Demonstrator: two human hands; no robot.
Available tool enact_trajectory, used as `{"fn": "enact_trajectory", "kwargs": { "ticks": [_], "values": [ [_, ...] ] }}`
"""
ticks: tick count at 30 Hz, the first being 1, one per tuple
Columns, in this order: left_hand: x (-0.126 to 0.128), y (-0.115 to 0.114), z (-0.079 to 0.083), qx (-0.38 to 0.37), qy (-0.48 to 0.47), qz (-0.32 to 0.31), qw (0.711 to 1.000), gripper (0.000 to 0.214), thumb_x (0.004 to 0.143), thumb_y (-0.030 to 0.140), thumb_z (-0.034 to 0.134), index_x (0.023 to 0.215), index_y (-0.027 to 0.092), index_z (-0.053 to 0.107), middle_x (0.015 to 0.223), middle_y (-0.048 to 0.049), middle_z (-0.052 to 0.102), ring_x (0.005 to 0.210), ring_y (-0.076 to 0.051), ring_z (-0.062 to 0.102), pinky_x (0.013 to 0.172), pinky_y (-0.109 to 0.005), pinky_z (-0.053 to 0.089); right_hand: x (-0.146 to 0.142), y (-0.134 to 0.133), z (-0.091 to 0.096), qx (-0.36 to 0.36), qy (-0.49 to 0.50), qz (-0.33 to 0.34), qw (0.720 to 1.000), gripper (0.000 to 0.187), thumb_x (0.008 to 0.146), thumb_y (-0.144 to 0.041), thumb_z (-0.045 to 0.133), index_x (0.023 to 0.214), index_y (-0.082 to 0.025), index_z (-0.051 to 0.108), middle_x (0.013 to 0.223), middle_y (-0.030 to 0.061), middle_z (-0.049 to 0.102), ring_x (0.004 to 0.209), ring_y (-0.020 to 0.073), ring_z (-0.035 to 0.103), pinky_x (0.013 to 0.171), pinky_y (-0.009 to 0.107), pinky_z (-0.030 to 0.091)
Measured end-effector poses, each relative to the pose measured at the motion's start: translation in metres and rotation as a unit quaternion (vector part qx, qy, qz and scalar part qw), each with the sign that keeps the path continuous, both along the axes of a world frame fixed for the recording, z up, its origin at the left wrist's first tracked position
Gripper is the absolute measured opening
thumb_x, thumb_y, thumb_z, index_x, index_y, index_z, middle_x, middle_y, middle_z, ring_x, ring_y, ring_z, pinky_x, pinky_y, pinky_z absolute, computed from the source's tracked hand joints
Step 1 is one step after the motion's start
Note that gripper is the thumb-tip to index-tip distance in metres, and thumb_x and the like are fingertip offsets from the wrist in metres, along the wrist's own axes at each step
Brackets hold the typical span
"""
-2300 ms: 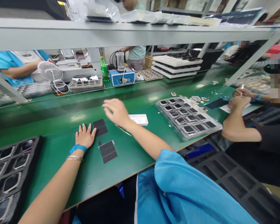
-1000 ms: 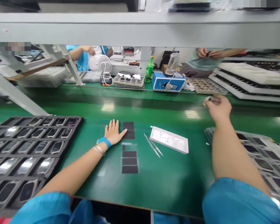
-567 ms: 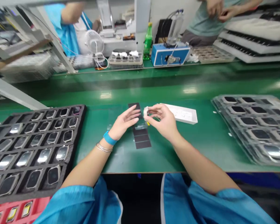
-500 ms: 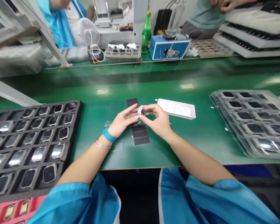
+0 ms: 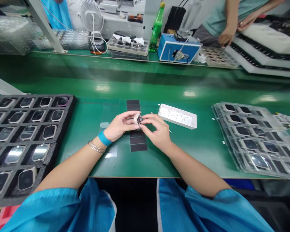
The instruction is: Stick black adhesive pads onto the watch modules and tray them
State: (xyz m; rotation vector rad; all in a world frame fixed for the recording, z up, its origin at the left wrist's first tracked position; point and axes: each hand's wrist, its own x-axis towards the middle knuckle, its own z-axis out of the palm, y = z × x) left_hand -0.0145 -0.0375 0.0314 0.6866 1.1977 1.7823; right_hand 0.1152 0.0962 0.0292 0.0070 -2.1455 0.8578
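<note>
Between both hands, above the green bench, is a small smartwatch case (image 5: 137, 119), pale outside with dark parts showing inside. My left hand (image 5: 124, 124) grips it from the left, fingers and thumb closed on its edge. From the other side, the fingertips of my right hand (image 5: 157, 129) pinch its right edge; whether they also hold a tiny part is too small to tell. Beneath the hands lies a dark strip with crosswise lines (image 5: 138, 147). Right of my right hand rests a shallow white box (image 5: 193, 121) with many tiny dark bits scattered inside.
A black foam tray (image 5: 55, 141) of watches stands at left, above a red tray (image 5: 12, 211). Stacked clear plastic trays (image 5: 234, 159) with watch faces stand at right. Along the back shelf are a fan (image 5: 90, 14), a green bottle (image 5: 157, 27) and a blue box (image 5: 177, 48). Two people are beyond.
The view has shifted, so the bench items sit differently in frame. The case is turned so more of its dark inside shows. Both hands still hold it. The person at back right has lowered a hand.
</note>
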Motion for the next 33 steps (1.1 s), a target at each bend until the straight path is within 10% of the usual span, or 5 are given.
{"fn": "enact_trajectory", "kwargs": {
  "ticks": [33],
  "values": [
    [0.009,0.002,-0.001,0.066,0.218,0.108,0.968,0.049,0.054,0.025,0.091,0.093,0.018,0.061,0.098,-0.0046,0.069,0.088,-0.018,0.07,0.076,-0.031,0.061,-0.003,0.003,-0.002,-0.002,0.03,0.017,0.999,0.006,0.087,-0.02,0.068,0.087,-0.023,0.073,0.098,0.0038,0.074,0.093,0.0195,0.068,0.092,0.043,0.052]
  ]
}}
